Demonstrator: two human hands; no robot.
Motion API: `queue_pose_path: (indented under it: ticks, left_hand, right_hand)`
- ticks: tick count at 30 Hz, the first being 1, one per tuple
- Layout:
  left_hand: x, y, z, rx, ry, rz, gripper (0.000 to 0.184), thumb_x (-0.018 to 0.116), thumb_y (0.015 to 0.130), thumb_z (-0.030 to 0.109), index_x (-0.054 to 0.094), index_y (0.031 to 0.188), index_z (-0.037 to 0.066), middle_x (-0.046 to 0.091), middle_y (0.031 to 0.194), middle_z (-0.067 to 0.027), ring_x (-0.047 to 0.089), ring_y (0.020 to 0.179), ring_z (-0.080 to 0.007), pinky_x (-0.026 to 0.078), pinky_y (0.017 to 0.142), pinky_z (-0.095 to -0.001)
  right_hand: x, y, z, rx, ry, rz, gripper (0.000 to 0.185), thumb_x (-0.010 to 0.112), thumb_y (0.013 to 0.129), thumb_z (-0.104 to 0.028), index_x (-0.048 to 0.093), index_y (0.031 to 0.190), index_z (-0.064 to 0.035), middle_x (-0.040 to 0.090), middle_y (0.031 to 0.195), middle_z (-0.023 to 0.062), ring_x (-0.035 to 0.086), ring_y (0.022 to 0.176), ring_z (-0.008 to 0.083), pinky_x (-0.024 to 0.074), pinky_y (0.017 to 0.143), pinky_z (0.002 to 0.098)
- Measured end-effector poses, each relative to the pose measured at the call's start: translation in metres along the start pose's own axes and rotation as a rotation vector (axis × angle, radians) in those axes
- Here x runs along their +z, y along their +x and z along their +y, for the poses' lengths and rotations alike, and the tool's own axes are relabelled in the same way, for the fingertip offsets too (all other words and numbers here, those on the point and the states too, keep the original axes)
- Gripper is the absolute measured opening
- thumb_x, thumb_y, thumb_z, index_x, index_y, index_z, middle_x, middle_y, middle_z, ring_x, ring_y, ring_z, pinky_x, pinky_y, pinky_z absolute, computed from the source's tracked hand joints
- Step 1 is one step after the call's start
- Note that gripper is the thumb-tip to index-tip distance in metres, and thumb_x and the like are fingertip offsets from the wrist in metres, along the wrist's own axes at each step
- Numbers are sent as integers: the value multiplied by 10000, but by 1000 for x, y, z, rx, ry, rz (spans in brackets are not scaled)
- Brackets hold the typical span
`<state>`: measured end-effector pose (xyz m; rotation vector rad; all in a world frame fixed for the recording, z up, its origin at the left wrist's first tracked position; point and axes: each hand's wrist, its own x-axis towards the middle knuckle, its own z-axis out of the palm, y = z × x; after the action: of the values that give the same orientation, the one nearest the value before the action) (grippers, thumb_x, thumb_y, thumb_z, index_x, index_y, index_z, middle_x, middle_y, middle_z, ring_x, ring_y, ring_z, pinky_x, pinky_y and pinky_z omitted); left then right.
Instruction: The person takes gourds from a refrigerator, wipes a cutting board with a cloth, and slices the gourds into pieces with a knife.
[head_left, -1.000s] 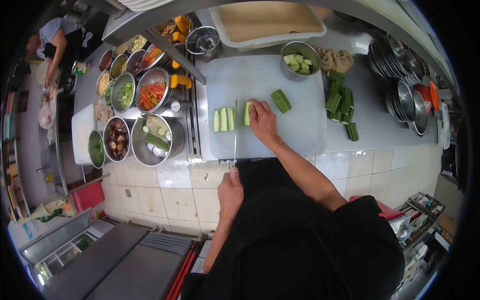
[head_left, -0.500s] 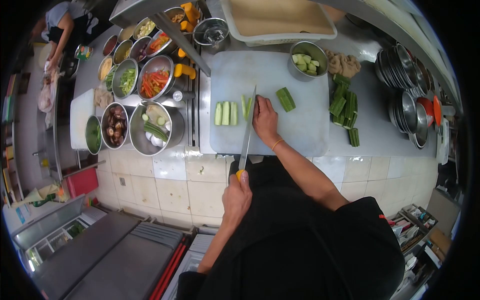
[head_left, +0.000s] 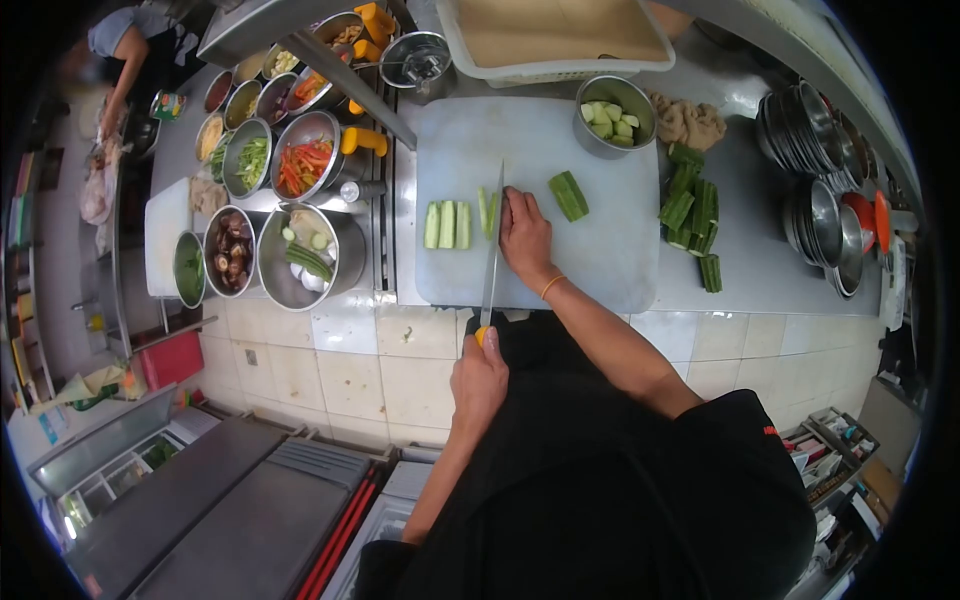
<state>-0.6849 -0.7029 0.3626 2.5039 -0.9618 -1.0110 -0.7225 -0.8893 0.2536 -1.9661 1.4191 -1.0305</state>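
Clenching yellow handle [head_left: 483, 335] of knife [head_left: 491, 270], left hand [head_left: 480, 385] sits off board [head_left: 600, 265] at 7 o'clock. Right hand [head_left: 526, 240] curls beside blade; fingers' grasp hidden, cannot tell. Fingertips near edge: sideways blade slip could nick them. Pale strips [head_left: 447, 225] at board's 9 o'clock; slivers [head_left: 486, 210] left of blade, could tip; green chunk [head_left: 568, 196] at right hand's 2 o'clock.

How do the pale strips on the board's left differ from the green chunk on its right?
The pale strips lie side by side; the green chunk lies alone. The strips show light cut flesh, the chunk dark ridged skin. Both rest on the cutting board.
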Motion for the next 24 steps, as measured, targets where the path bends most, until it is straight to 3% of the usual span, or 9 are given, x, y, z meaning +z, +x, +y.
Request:
queue_pose_path:
  ticks: [5, 9, 12, 15, 18, 21, 24]
  left_hand:
    - [-5, 11, -5, 25, -62, 3, 578, 359, 1055, 455, 596, 890, -46, 635, 817, -327, 614, 802, -513, 466, 727, -548]
    - [-11, 22, -23, -5, -200, -87, 559, 388, 1053, 438, 594, 886, -54, 621, 793, -317, 577, 841, -539, 452, 753, -550]
    - [-4, 41, -32, 65, -307, -135, 591, 404, 1044, 485, 575, 830, -39, 598, 658, -230, 602, 626, -412, 471, 600, -482]
    - [-22, 48, -23, -182, -541, -340, 615, 416, 1030, 539, 545, 769, -3, 515, 563, -94, 517, 451, -211, 405, 438, -358]
    - [-33, 49, -29, -201, -647, -352, 618, 419, 1018, 574, 522, 738, 33, 440, 550, -2, 426, 402, -77, 307, 368, -259]
    - [-27, 45, -42, -181, -550, -226, 627, 421, 1025, 548, 543, 770, -12, 526, 562, -88, 508, 429, -202, 398, 416, -354]
    - [-17, 40, -52, 146, -301, 73, 599, 416, 1038, 490, 567, 812, -44, 602, 623, -222, 583, 527, -401, 465, 523, -485]
  right_hand:
    - [0, 2, -1, 5, 23, 0, 199, 533, 963, -132, 570, 1149, -73, 616, 974, 143, 638, 763, 395, 529, 648, 500]
    - [3, 2, 2, -16, 19, 17, 195, 533, 959, -123, 580, 1141, -68, 614, 949, 147, 636, 742, 394, 533, 634, 492]
    - [3, 1, 2, -21, 41, 32, 190, 541, 953, -114, 589, 1130, -65, 612, 946, 149, 637, 740, 395, 534, 634, 495]
    - [1, 1, 4, -3, 81, 5, 212, 547, 938, -79, 595, 1145, -75, 604, 948, 154, 635, 762, 386, 529, 659, 481]
    - [-10, 2, 3, 44, 164, -25, 250, 534, 939, -13, 624, 1165, -69, 588, 904, 149, 612, 750, 340, 508, 686, 411]
    - [-18, -2, 10, 20, 193, 15, 245, 541, 945, -16, 648, 1160, -69, 582, 901, 135, 606, 750, 286, 505, 698, 382]
    - [-18, -2, 8, 31, 149, 6, 226, 558, 928, -30, 632, 1139, -68, 571, 904, 146, 606, 717, 343, 501, 665, 433]
